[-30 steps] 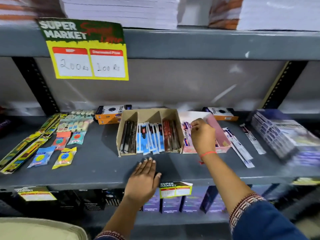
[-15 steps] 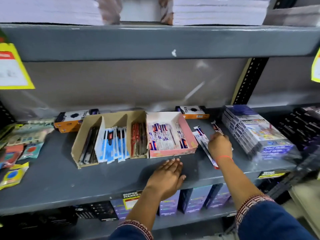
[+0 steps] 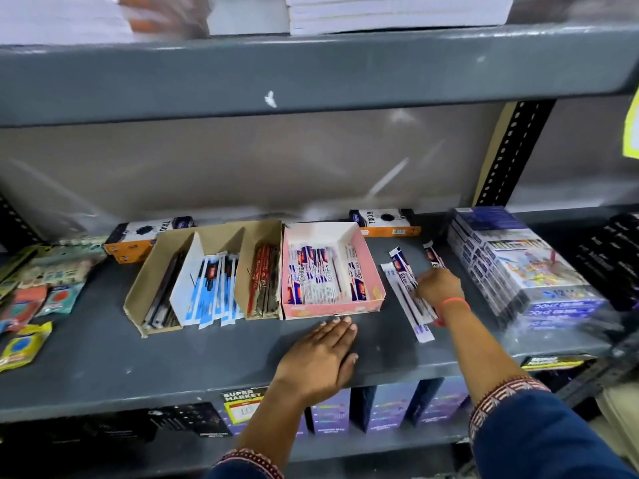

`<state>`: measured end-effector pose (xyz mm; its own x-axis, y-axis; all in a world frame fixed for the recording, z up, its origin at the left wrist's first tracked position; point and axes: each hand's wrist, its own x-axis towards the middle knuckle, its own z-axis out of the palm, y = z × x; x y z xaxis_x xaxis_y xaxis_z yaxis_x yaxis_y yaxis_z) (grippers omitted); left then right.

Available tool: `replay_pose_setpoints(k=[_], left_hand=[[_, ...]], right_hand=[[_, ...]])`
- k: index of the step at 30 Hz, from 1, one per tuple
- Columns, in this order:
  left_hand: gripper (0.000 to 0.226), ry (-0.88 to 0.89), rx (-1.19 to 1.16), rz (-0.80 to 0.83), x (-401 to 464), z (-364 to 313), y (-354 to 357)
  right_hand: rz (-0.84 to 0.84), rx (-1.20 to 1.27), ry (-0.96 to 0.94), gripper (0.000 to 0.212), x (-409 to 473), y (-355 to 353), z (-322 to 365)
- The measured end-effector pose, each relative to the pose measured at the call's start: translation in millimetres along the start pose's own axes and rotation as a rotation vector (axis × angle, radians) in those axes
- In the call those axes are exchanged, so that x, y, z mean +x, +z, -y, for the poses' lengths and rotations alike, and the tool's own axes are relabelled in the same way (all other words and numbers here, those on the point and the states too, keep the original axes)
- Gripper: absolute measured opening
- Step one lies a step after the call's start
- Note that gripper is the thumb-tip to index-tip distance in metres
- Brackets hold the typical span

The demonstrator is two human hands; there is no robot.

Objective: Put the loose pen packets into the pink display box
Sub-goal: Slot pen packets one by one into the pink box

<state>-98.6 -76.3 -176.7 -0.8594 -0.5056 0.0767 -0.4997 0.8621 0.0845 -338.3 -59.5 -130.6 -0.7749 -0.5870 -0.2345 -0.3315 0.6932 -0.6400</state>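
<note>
The pink display box (image 3: 367, 269) stands on the grey shelf, with several pen packets (image 3: 311, 274) lying inside it. To its right, loose pen packets (image 3: 403, 267) lie on the shelf, one of them long and white (image 3: 411, 314), another further right (image 3: 434, 255). My right hand (image 3: 438, 288) rests on top of these loose packets, its fingers curled onto them; a firm grip cannot be made out. Flat on the shelf in front of the pink box lies my left hand (image 3: 323, 354), palm down and holding nothing.
A brown cardboard tray (image 3: 145, 278) with black, blue and red pens adjoins the pink box on the left. Orange boxes (image 3: 387, 221) stand behind. A wrapped stack of blue boxes (image 3: 518, 267) sits at the right, small sachets (image 3: 24, 305) at the left. An upper shelf (image 3: 311, 74) hangs overhead.
My right hand left the pink box and moved right onto the loose packets. The view swung right, so the shelf items shifted left. My left hand stays flat on the shelf.
</note>
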Motion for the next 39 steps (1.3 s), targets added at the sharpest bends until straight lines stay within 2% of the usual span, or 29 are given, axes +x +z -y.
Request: replay_pose_setpoints(k=[3, 4, 5, 8, 12, 16, 17, 20, 24, 31, 33, 35, 39], left_hand=[[0.072, 0.004, 0.005, -0.024, 0.2, -1.2, 1.4], [0.076, 0.009, -0.001, -0.03, -0.4, -1.9, 0.8], [0.078, 0.007, -0.007, -0.031, 0.1, -2.4, 0.1], [0.078, 0.013, -0.001, -0.032, -0.6, -1.9, 3.4], [0.071, -0.014, -0.016, 0.046, 1.1, -2.3, -3.2], [0.071, 0.0, -0.052, 0.021, -0.6, -1.8, -1.0], [0.071, 0.003, -0.038, -0.002, -0.7, -0.8, -1.0], [0.062, -0.033, 0.017, 0.101, -0.1, -3.5, -7.4], [0.08, 0.032, 0.03, -0.022, -0.1, -0.4, -2.1], [0.072, 0.053, -0.02, -0.042, -5.7, 6.3, -10.4], [0.067, 0.048, -0.025, -0.042, -8.3, 12.4, -10.1], [0.072, 0.013, -0.086, -0.064, -10.5, 15.5, -13.0], [0.053, 0.008, -0.178, -0.007, -11.3, 17.3, -9.2]], right_hand=[[0.044, 0.397, 0.063, 0.013, -0.1, -12.6, -9.5], [0.044, 0.534, 0.055, 0.014, -2.2, -17.5, -10.9], [0.068, 0.661, 0.036, 0.024, -7.2, -23.6, -10.0], [0.21, 0.954, -0.049, 0.031, -30.8, -37.7, -0.2], [0.369, 1.06, -0.153, 0.03, -57.5, -42.2, 7.3], [0.454, 1.147, -0.182, 0.025, -74.5, -38.1, 13.4], [0.459, 1.152, -0.186, 0.024, -75.9, -35.9, 14.2], [0.462, 1.15, -0.185, 0.022, -80.1, -32.0, 17.0], [0.45, 1.123, -0.187, 0.021, -83.3, -27.0, 22.3], [0.442, 1.037, -0.151, 0.022, -77.9, -6.7, 52.9], [0.433, 0.972, -0.148, 0.026, -75.3, 5.3, 67.4], [0.415, 0.869, -0.137, 0.03, -72.0, 21.5, 81.1], [0.372, 0.562, -0.096, 0.032, -59.2, 55.8, 98.7]])
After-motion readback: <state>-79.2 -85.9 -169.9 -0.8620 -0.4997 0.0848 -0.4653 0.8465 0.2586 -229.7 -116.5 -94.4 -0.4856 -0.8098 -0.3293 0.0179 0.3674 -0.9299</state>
